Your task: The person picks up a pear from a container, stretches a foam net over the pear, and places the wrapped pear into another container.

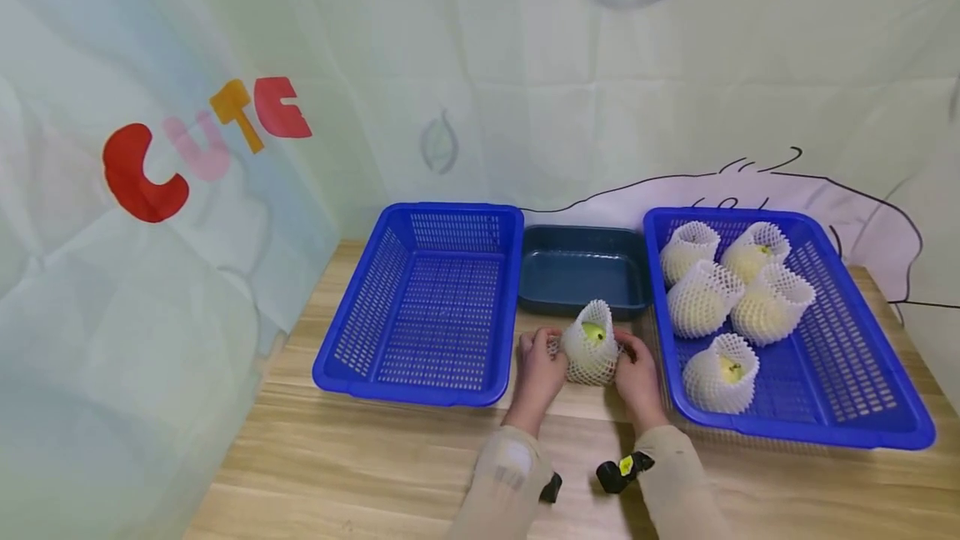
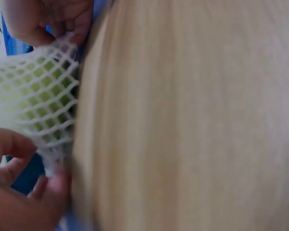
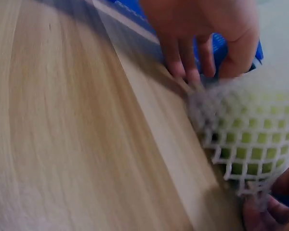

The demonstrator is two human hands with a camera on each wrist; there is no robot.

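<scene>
A pale green fruit (image 1: 595,332) with a dark spot on top stands in a white foam net sleeve (image 1: 590,365) on the table. My left hand (image 1: 542,367) pinches the net's edge at the left side. On the opposite side, my right hand (image 1: 639,375) pinches the edge too. Between them the mesh is pulled wide at its lower end, and green skin shows through the net (image 2: 38,96) in the left wrist view. The right wrist view has the stretched net (image 3: 253,139) with fingers of both hands at its two ends.
Left of the hands is a blue perforated basket (image 1: 412,394). Another blue basket (image 1: 862,436) on the right holds several net-wrapped fruits (image 1: 701,298). A dark teal tray (image 1: 585,307) sits between the baskets, just behind the fruit. A printed cloth (image 1: 525,107) hangs behind the wooden table (image 1: 375,473).
</scene>
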